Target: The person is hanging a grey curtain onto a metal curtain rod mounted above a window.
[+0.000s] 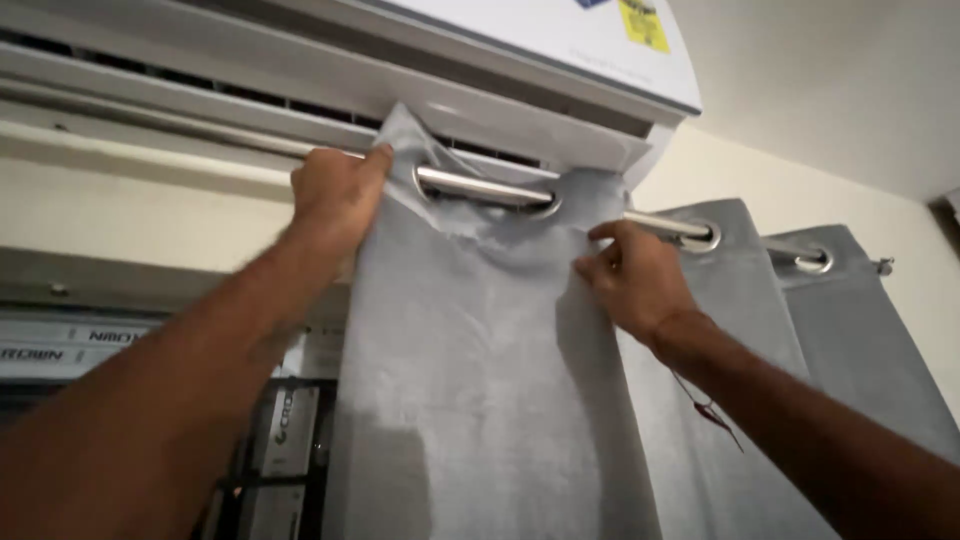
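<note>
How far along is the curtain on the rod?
Done: the curtain is threaded on the rod through its rings, right folds hanging. In hand: the left hand grips the top left edge; the right hand pinches a fold. Left: the left end is still bunched.

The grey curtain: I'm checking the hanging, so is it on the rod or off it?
On. The rod passes through the grey curtain eyelets, while the left hand and right hand grip its top edge.

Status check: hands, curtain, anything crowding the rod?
Left hand grip shut on grey curtain top edge. Right hand pinching a fold. Curtain rod threaded through eyelets. Air conditioner close above.
</note>
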